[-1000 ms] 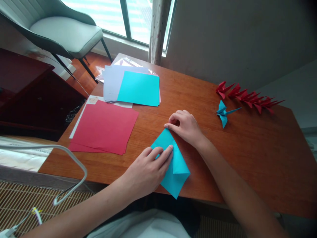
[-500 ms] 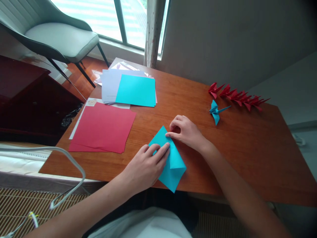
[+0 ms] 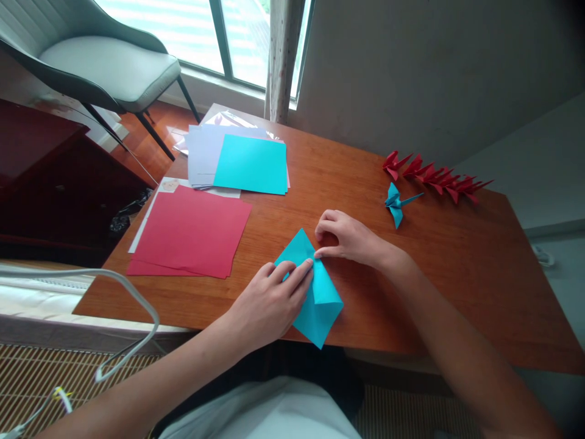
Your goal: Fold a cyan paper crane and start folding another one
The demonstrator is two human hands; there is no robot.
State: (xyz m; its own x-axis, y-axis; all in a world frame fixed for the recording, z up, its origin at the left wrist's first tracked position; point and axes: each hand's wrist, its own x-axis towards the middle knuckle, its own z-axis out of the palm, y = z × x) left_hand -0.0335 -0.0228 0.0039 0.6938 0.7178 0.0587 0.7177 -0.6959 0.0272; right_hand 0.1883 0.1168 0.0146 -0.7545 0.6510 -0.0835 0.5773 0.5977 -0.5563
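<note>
A partly folded turquoise paper [image 3: 320, 299] lies near the front edge of the wooden table [image 3: 457, 268]. My left hand [image 3: 269, 302] lies flat on its left part, fingers stretched out and pressing it down. My right hand [image 3: 350, 238] sits at the paper's right edge with curled fingers, its fingertip pressing the fold close to my left fingertips.
Red paper sheets [image 3: 192, 231] lie at the left, with a pale stack topped by a turquoise sheet [image 3: 251, 163] behind them. A row of red folded cranes [image 3: 434, 174] and one blue crane [image 3: 395, 202] sit at the back right. A grey chair [image 3: 105, 67] stands by the window.
My right hand has slid down the fold from the paper's top corner toward my left fingertips. The left hand stays pressed on the paper. The view shifted slightly.
</note>
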